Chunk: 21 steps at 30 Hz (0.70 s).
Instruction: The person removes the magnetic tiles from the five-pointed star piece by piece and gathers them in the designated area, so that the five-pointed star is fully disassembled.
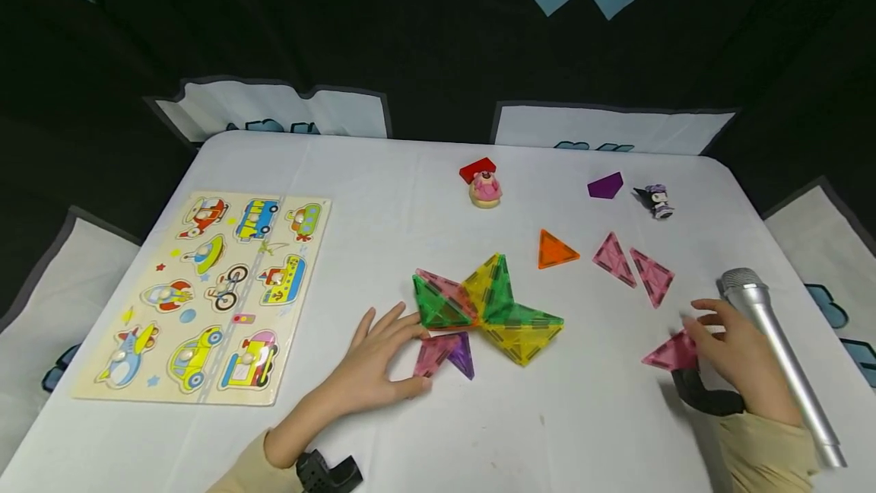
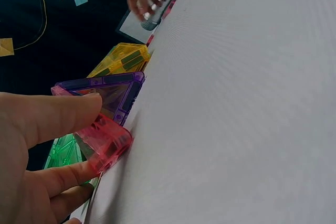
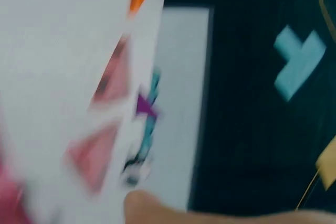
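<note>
Roughly by size, biggest first. One white worktop (image 1: 383, 181) carries everything.

One wooden vehicle puzzle board (image 1: 205, 295) lies along the left edge, with ten vehicle pieces counted on it.

One joined cluster of magnetic tiles (image 1: 489, 306) sits near the middle of the worktop; green, yellow and pink triangles are in it, but the exact number of tiles cannot be told.

One silver microphone (image 1: 780, 356) lies near the right edge, head pointing toward the far edge, just beside the right hand.

Two hands.
- Left hand (image 1: 376, 364): flat near the front edge, fingers spread and mostly straight. In the left wrist view the thumb and a finger touch the pink tile of a pink-and-purple tile pair (image 1: 446, 354), which stands up off the cloth just in front of the cluster.
- Right hand (image 1: 735, 348): near the right edge, fingers curled over one pink triangle (image 1: 672, 354), lifted at an angle. Right wrist view is blurred; the grip detail cannot be read there.

Loose tiles toward the far right:
- two more pink triangles (image 1: 633, 266) side by side, apart from the hand;
- one orange triangle (image 1: 554, 251) between them and the cluster;
- one purple piece (image 1: 605, 186);
- one red piece (image 1: 477, 170) near the far edge.

Two small figures: one pink figure (image 1: 486, 190) touching the red piece, and one dark-haired figure (image 1: 657, 200) just beside the purple piece.
</note>
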### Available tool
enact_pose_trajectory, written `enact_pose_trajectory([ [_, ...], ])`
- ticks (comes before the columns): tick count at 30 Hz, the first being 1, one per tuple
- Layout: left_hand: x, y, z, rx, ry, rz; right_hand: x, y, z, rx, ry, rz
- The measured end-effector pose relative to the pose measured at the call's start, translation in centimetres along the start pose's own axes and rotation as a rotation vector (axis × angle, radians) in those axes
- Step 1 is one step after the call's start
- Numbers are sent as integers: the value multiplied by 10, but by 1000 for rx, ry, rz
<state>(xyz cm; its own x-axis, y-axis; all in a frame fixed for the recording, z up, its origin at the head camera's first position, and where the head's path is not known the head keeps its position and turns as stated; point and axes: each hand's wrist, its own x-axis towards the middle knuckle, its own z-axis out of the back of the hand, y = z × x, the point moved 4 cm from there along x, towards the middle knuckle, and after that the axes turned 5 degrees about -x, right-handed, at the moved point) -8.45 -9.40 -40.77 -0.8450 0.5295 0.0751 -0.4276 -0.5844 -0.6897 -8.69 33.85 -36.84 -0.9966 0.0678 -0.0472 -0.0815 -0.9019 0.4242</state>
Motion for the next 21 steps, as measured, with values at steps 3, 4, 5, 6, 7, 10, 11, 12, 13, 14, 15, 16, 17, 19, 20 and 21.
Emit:
enact_pose_trajectory([
  [3,0,-1,0,6,1,5,2,44,-6,64,-50,163],
  [4,0,-1,0,7,1,6,2,61,-11,105,-47,237],
  [5,0,-1,0,8,0,6,1,79,-18,153,-25,313],
  [6,0,-1,0,10,0,5,-1,97,-26,209,2,393],
  [7,0,-1,0,13,-2,4,-3,114,-35,264,47,468],
  [10,1,-2,0,22,-8,-1,-15,158,-62,382,213,643],
  [11,1,-2,-1,25,-9,-2,-20,169,-70,390,254,683],
  [12,1,-2,-1,28,-10,-3,-25,177,-78,384,285,709],
  [13,1,-2,-1,28,-10,-4,-29,184,-84,368,309,723],
  [14,1,-2,-1,31,-9,-4,-33,188,-90,350,322,729],
  [15,1,-2,-1,33,-7,-3,-36,191,-96,324,329,728],
  [16,1,-2,-1,35,-6,-3,-39,193,-102,300,331,728],
  [17,1,-2,-1,34,-4,-3,-41,194,-107,285,338,724],
  [19,0,-2,-1,37,-4,-2,-45,197,-116,280,335,723],
  [20,0,-2,-1,38,-5,-3,-46,198,-119,286,326,724],
  [21,0,-2,0,39,-6,-3,-47,199,-121,294,313,724],
])
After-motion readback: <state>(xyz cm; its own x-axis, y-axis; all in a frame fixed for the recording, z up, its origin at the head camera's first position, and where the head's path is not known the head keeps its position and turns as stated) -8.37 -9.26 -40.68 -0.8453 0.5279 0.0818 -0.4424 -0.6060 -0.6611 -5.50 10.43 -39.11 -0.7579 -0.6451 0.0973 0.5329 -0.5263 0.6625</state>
